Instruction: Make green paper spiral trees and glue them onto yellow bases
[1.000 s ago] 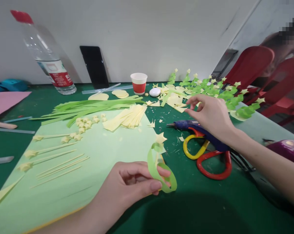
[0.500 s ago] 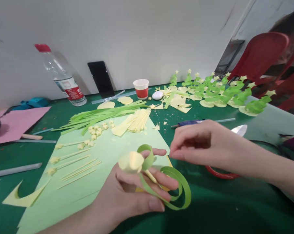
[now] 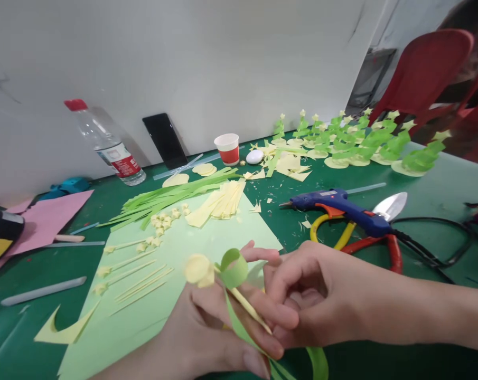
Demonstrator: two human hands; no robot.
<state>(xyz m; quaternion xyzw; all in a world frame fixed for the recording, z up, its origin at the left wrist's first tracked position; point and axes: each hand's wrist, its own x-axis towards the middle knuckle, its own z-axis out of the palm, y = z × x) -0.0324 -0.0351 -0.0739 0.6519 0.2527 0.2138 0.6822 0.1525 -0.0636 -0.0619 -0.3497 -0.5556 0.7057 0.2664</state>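
My left hand (image 3: pixel 223 327) is closed around a thin pale yellow paper stick (image 3: pixel 249 309) topped with a small yellow paper star (image 3: pixel 199 270). A green paper strip (image 3: pixel 234 268) loops round the stick below the star, and its long tail hangs under my hands. My right hand (image 3: pixel 326 295) touches the left fingertips near the stick's lower end. Its fingers are closed, and what they pinch is hidden. Under my hands lies a light green sheet (image 3: pixel 207 237) with starred sticks (image 3: pixel 123 266), bare sticks (image 3: pixel 143 287) and loose paper stars (image 3: pixel 159 224).
A blue glue gun (image 3: pixel 341 206) lies over scissors (image 3: pixel 395 250) at right, its black cable (image 3: pixel 440 258) trailing. Behind are green strips (image 3: pixel 171 192), a paper cup (image 3: pixel 227 150), a phone (image 3: pixel 165 140) and a bottle (image 3: pixel 120 153). Finished green paper spirals (image 3: pixel 361 148) stand at back right.
My right hand has moved down and left from above the glue gun to meet my left hand. The glue gun and scissors now show. The strip's coiled tail has dropped lower.
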